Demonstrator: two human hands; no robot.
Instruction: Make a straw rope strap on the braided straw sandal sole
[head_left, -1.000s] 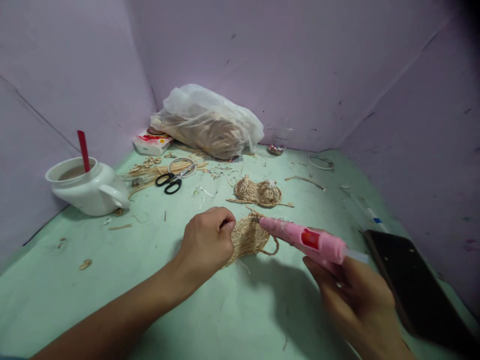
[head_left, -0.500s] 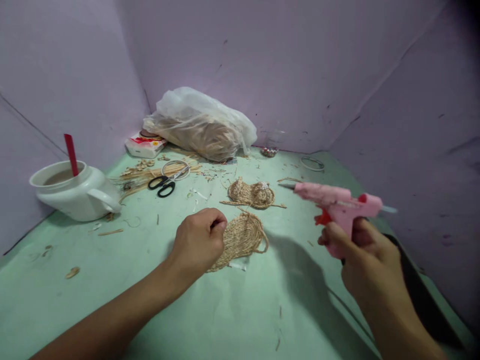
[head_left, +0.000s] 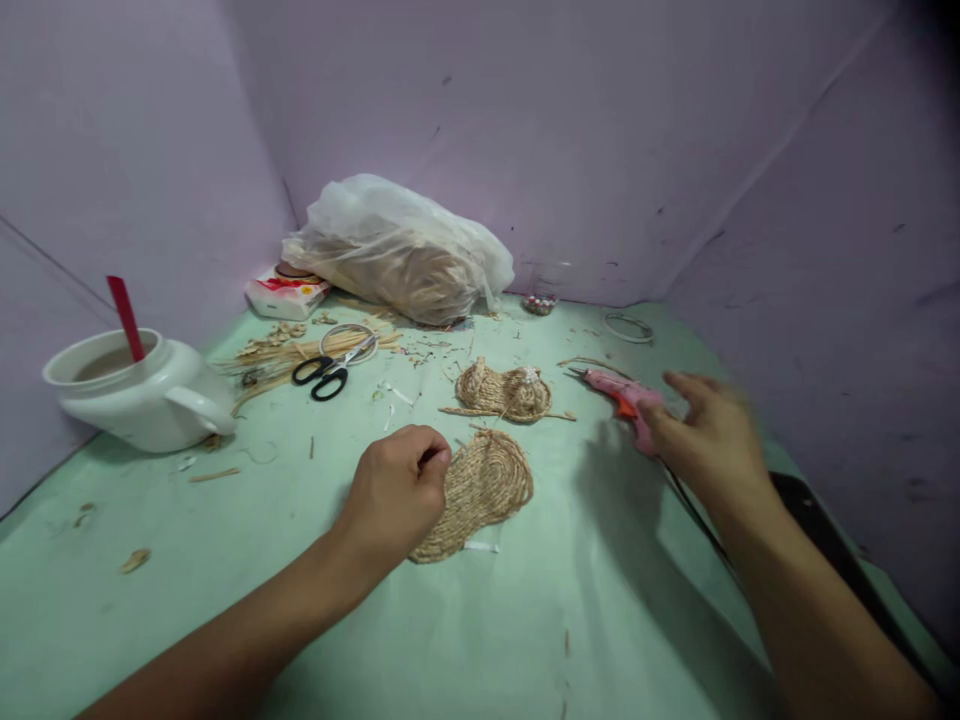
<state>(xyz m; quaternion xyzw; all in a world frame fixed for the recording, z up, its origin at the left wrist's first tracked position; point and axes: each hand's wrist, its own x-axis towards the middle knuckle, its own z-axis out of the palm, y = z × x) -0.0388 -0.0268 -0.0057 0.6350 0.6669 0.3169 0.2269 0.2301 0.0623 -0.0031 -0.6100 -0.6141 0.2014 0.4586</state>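
Note:
My left hand (head_left: 397, 490) is closed at the left edge of a flat, sole-shaped piece of coiled straw cord (head_left: 491, 485), its curled fingers partly hiding that piece. On the right, my right hand (head_left: 709, 430) has its fingers spread, slightly blurred, beside a pink glue gun (head_left: 611, 385). The gun lies on the table with its nozzle towards the left and its red trigger showing; the hand covers its rear part. Between the hands and farther back rests a second straw piece (head_left: 502, 388), with a coiled knob and a pale decoration on top.
Black-handled scissors (head_left: 322, 378) lie by loose straw at the left. A white pot (head_left: 165, 400) with a red stick stands at the left edge. Behind are a plastic bag (head_left: 405, 250), a tissue pack (head_left: 286, 295), a jar of beads (head_left: 540, 302) and a ring (head_left: 628, 327).
My right hand has lowered the glue gun onto the table and loosened its fingers. The cord loop at the sole piece's right edge no longer sticks out. My left hand stays nearly still.

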